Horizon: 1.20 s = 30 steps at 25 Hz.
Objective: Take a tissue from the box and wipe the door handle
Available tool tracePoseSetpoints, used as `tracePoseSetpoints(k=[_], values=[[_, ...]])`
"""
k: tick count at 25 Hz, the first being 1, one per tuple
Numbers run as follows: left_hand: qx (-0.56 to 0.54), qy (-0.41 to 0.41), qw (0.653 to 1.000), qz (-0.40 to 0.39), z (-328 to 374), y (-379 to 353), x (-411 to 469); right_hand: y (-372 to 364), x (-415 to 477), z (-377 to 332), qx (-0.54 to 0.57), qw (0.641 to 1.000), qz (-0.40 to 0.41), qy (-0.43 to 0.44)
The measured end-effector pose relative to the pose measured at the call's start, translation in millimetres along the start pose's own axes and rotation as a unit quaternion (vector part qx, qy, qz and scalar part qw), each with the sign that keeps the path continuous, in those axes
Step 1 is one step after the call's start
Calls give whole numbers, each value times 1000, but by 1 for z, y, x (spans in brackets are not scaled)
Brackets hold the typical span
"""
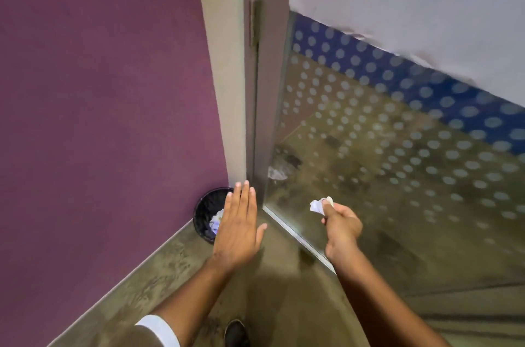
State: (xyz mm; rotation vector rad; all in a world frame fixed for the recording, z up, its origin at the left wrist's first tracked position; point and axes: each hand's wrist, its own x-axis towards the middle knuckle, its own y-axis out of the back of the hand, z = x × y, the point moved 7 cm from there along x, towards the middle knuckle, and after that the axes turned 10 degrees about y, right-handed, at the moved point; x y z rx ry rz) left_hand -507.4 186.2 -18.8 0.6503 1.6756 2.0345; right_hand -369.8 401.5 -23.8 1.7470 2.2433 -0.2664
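Left hand (pixel 238 229) out in front of me, flat, palm down, fingers (pixel 245 196) spread straight and gripping nothing. It hangs in the air over the floor, its fingertips overlapping the rim of the bin from my viewpoint. Right hand (pixel 342 226) is apart from the left, closed into a loose fist, pinching a crumpled white tissue (pixel 319 204) between thumb and fingertips; the wad sticks out past the knuckles toward the glass. So the tissue is in my right hand, held up in the air near the lower edge of the door, touching nothing else that I can see.

Nearest to me: a white sleeve cuff (pixel 159 328) on the left arm and the toe of a dark shoe (pixel 235 332) on the mottled grey-brown floor (pixel 284 304).

Just beyond the left hand, a small black wastebasket (pixel 206 216) stands in the corner against the purple wall (pixel 99 105), with pale crumpled paper inside.

Further: a glass door (pixel 383 148), frosted with rows of pale dots, swung open to my right, its metal bottom rail running past my right wrist. A beige door frame (pixel 224 62) rises between wall and door, with a hinge (pixel 254 23) high on it. Door handle not in view.
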Motion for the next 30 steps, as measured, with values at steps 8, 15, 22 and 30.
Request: tracePoseSetpoints(k=[8,15,22,30], values=[[-13,148,988,-42,-117,-12,12,-158,-20,41,-135,972,-174,84],[-9,250,966,-60,-182,-61,19,-269,2,85,-325,829,-398,222],[39,282,950,-130,-216,-179,45,-341,61,194,-420,744,-465,231],[58,283,948,-135,-238,-292,39,-376,102,320,-512,639,-531,218]])
